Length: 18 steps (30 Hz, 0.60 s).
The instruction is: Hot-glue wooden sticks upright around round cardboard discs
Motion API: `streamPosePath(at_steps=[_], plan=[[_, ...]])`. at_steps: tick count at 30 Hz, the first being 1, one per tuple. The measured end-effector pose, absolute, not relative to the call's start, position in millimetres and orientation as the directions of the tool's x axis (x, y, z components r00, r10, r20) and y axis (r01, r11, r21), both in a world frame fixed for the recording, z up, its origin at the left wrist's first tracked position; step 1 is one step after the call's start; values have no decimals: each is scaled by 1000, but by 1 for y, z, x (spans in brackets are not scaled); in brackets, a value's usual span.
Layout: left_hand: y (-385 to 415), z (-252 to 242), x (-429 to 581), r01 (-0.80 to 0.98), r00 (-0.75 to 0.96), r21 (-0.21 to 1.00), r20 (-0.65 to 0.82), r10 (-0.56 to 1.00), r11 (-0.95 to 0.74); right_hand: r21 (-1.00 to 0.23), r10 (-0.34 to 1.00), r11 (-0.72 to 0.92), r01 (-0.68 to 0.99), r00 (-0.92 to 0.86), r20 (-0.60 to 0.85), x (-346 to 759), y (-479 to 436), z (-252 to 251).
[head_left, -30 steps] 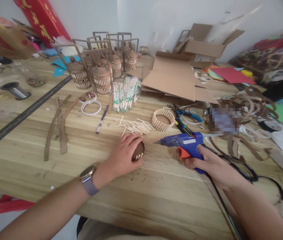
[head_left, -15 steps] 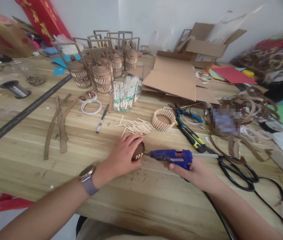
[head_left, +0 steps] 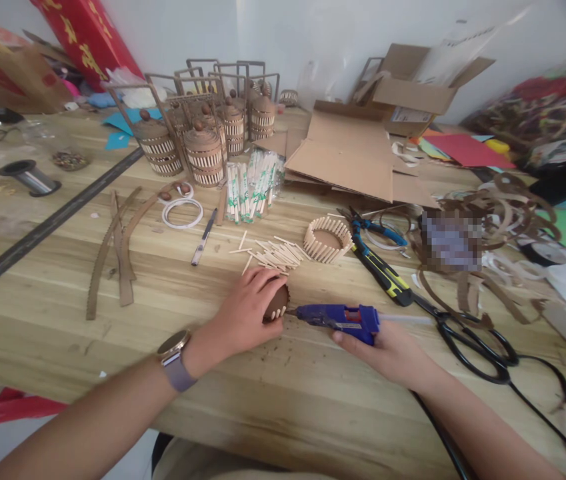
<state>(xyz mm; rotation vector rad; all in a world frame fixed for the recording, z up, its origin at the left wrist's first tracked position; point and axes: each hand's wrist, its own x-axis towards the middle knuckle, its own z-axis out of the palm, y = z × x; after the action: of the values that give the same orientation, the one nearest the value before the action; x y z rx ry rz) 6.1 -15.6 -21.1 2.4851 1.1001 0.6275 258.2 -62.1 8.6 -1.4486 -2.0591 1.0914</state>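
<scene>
1. The left hand (head_left: pixel 245 308) rests on the counter (head_left: pixel 283 413), and its fingers are curved around a small brown round piece (head_left: pixel 275 308), holding it down.
2. This piece lies near the middle of the counter, partly hidden by the hand; a few short pale sticks stand along its near edge.
3. The right hand (head_left: pixel 395 352) holds a blue glue gun (head_left: pixel 335 319), with the fingers closed around its handle.
4. The nozzle points to the left and is at the right edge of the round piece; whether it touches, I cannot tell.
5. Just behind the left hand, many loose sticks (head_left: pixel 277 255) lie in a pile.
6. To the right of this pile stands a ring of sticks (head_left: pixel 327 240) with a brown base.
7. Pliers (head_left: pixel 385 275) lie behind the glue gun, and black-handled scissors (head_left: pixel 483 350) are to the right of it.
8. Farther back, there are a utility knife (head_left: pixel 204 239), a white coil (head_left: pixel 183 215), wrapped sticks (head_left: pixel 250 190) and several lidded containers (head_left: pixel 205 159) with tall handles.
</scene>
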Motion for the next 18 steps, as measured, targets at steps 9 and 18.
streamPosePath(at_steps=[9, 18], plan=[[-16, -21, 6, 598, 605, 469, 269, 750, -650, -742, 929, 149, 654, -350, -121, 258, -63, 5], [-17, -21, 5, 599, 606, 473, 259, 752, -646, -734, 931, 168, 658, -351, -101, 255, -64, 7]])
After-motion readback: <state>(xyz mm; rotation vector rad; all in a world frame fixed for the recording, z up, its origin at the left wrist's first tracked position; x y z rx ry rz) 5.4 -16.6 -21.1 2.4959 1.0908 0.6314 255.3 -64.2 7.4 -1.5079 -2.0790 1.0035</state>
